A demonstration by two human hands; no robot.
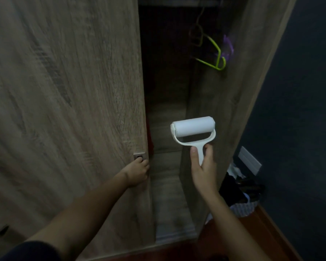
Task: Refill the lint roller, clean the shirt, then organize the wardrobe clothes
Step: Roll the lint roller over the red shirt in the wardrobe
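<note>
- Right hand (203, 166) grips the handle of the roller (193, 127), held upright with the white roll on top.
- Left hand (137, 173) curls round the edge of the door (64, 91), just below its metal pull (139, 156).
- Basket (242, 208) of clothes stands on the floor at right.
- Green hanger (213, 53) hangs high inside the dark wardrobe (215, 110).

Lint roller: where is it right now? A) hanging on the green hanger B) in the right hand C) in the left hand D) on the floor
B: the right hand grips the lint roller by its handle, while the left hand holds the wardrobe door at its edge.
</note>
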